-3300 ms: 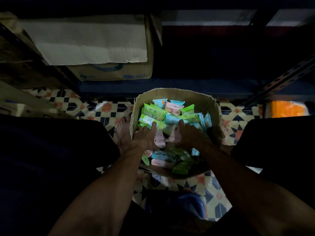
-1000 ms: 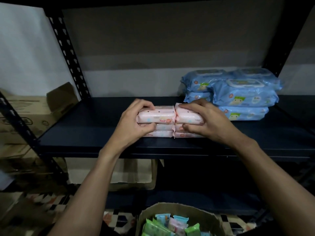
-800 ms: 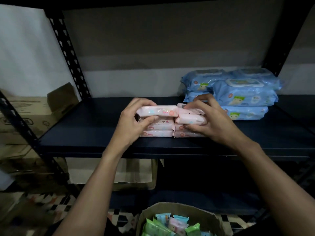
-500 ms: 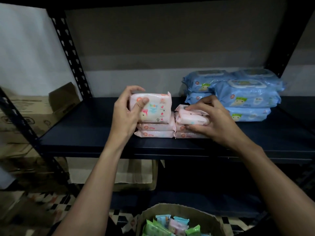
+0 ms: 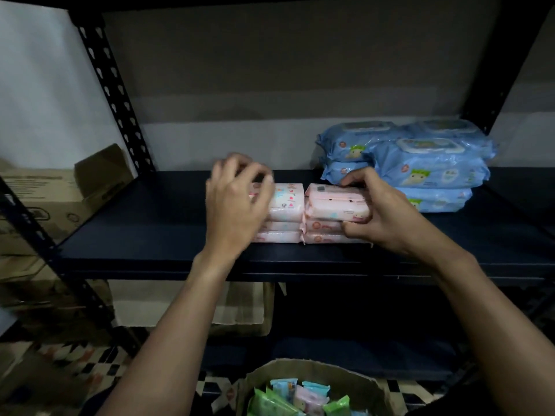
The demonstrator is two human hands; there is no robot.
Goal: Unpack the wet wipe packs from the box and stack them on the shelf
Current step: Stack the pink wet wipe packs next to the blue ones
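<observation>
Pink packs of wet wipes lie flat on a dark shelf in two low stacks that touch side by side, near the front edge. How many packs each stack holds is hard to tell, since the hands cover the outer ends.

The left hand is smeared by motion blur over the left stack. Its fingers curl above the end of the top pack, but I cannot tell whether they grip it.

The right hand holds the right stack, with fingers hooked over its far top edge and the thumb pressed against the front of the lower packs.

Just beside that hand, further back on the shelf, sits a pile of larger blue packs.

At the bottom edge, the box is cut off by the frame. Only its rim and a few green, blue and pink packs show.

A cardboard carton stands dimly to the left of the shelf.
</observation>
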